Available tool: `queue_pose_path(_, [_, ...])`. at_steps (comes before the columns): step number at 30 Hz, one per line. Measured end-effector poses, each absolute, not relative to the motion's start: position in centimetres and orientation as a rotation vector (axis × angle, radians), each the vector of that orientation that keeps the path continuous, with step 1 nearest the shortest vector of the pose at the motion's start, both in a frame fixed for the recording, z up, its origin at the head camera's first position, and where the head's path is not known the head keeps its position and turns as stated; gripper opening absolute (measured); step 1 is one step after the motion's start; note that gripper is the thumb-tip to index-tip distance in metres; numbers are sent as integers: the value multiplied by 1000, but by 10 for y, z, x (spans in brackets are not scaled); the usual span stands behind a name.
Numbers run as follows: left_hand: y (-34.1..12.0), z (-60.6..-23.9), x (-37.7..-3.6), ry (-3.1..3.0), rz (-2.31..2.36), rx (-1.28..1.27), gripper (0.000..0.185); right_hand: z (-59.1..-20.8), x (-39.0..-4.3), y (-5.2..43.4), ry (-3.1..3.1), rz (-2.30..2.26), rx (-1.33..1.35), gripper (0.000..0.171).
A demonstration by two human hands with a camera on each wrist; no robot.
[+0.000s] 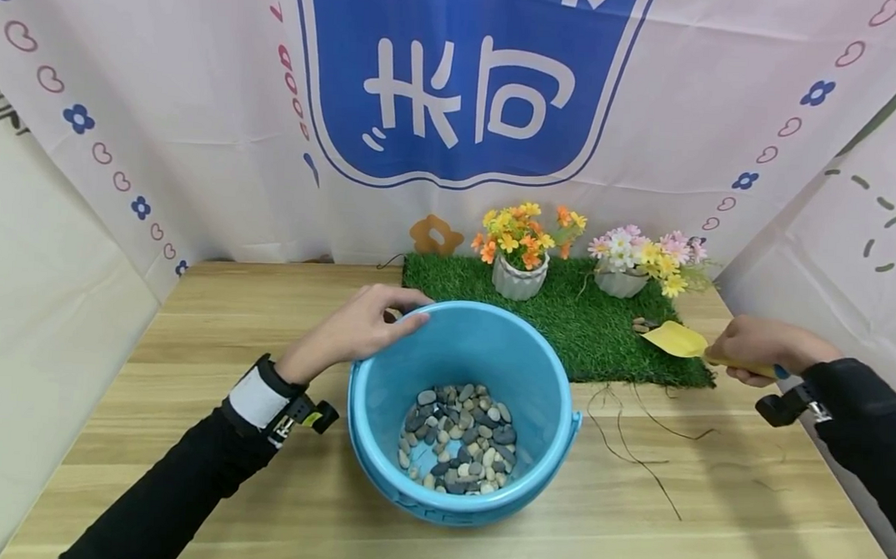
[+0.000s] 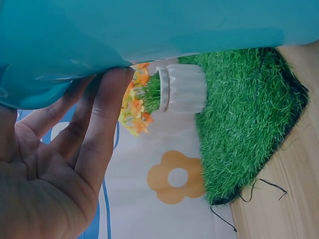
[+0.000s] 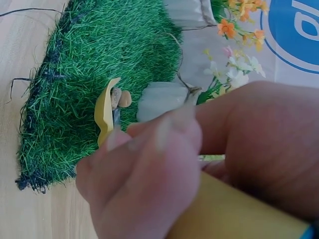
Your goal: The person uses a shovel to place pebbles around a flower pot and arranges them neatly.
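Note:
A light-blue bucket (image 1: 464,338) stands on the table, with grey, black and tan pebbles (image 1: 471,435) over its bottom. My left hand (image 1: 367,322) grips the bucket's rim at the far left, thumb over the edge; its fingers lie against the outside in the left wrist view. My right hand (image 1: 760,343) holds a small yellow hand trowel (image 1: 674,339) by its handle, the blade pointing left over the green turf mat (image 1: 595,344). A few pebbles (image 3: 124,98) sit right at the blade, near the mat's right end.
Toward the back of the mat stand two white flower pots, one with orange and yellow flowers (image 1: 519,274), the other with pink, white and yellow ones (image 1: 621,280). Loose dark threads (image 1: 628,454) trail from the mat's front edge. A printed cloth (image 1: 223,95) hangs behind.

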State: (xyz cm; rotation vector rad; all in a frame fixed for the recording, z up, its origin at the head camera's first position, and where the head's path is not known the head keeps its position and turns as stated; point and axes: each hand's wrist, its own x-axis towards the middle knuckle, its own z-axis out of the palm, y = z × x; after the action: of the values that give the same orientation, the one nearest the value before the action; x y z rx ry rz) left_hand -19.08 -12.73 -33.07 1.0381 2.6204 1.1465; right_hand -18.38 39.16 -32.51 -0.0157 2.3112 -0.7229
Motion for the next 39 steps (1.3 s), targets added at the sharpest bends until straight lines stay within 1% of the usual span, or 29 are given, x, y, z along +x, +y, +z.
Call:
queue_pose_path(5, [-128,-331,-190,2618,1151,1037,26,-323,-174,393,2320,-733,-83,36])
queue_pose_path(8, [-128,-330,-190,2618,1157,1035,26,-324,-168,393,2333,-783,-152,32])
queue_pose_path(14, [-128,-330,-190,2621,1148,1043,27,-326,-161,391,2304,-929,-303,36])
queue_pose_path(18, [-128,-330,-190,2627,1138,1040,27,-326,-161,386,2290,-993,-452,31])
queue_pose_path(21, [-128,-330,-189,2625,1138,1035,27,-326,-161,379,2268,-1025,-538,29])
queue_pose_path(31, [-127,-330,-190,2619,1146,1039,28,-328,-159,350,2228,-1208,-659,28])
queue_pose_path(39, [-128,-330,-190,2619,1150,1039,28,-314,-158,323,2263,-1236,-746,29])
